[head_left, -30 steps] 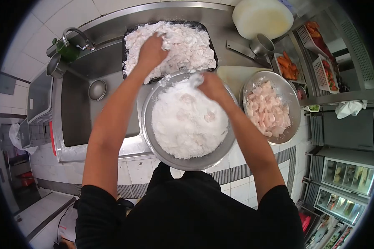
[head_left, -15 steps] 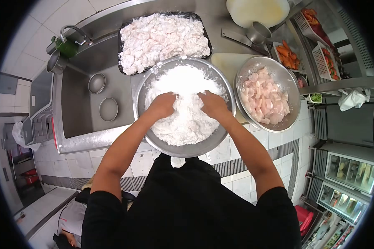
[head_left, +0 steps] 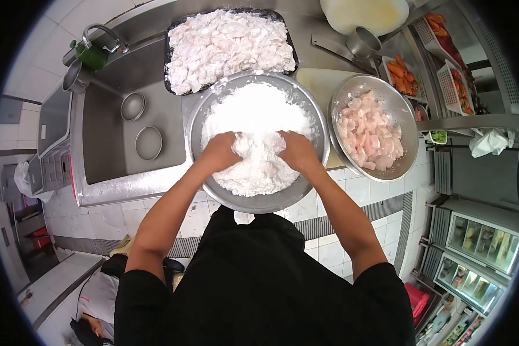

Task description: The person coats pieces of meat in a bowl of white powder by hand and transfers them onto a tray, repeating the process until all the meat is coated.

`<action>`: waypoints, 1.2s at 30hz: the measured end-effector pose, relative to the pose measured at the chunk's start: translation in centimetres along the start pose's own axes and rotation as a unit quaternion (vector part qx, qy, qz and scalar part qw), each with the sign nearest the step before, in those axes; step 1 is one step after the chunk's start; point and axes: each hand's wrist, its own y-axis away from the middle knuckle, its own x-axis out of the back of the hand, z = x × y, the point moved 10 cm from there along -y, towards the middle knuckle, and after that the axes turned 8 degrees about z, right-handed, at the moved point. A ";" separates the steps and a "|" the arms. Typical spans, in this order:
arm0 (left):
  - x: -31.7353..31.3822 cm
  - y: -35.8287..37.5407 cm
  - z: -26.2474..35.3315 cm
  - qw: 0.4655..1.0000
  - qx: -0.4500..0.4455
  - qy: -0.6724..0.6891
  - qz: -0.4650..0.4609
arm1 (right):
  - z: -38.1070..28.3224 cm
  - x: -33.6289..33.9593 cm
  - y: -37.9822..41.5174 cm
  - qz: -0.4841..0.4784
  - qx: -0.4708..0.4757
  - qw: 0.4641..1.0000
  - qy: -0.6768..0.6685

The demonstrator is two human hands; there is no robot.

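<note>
A large metal bowl point(head_left: 199, 147) in front of me holds a heap of white flour point(head_left: 256, 112). My left hand point(head_left: 222, 151) is sunk into it from the left, fingers curled into the powder. Opposite, my right hand point(head_left: 299, 150) is curled into the flour from the right. Lumpy, coated clumps lie between the two hands, and the fingertips are buried. To the right, a second metal bowl point(head_left: 408, 127) holds raw, pale pink meat pieces point(head_left: 369, 132). Behind the flour bowl, a black tray point(head_left: 294, 49) is heaped with flour-coated pieces point(head_left: 228, 49).
At left is a steel sink point(head_left: 106, 135) with two round metal bowls and a tap point(head_left: 106, 34). A cutting board point(head_left: 323, 86) lies under the raw-meat bowl. A cleaver point(head_left: 343, 55) and metal pot point(head_left: 363, 43) lie behind. Another person point(head_left: 98, 300) is at lower left.
Both hands have drawn slightly toward me and the clumps between them have risen in the flour. The view has shifted a little.
</note>
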 end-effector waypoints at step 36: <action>14.0 -12.7 4.1 0.980 0.091 0.102 0.147 | 3.3 12.6 -12.8 0.193 -0.165 0.886 -0.389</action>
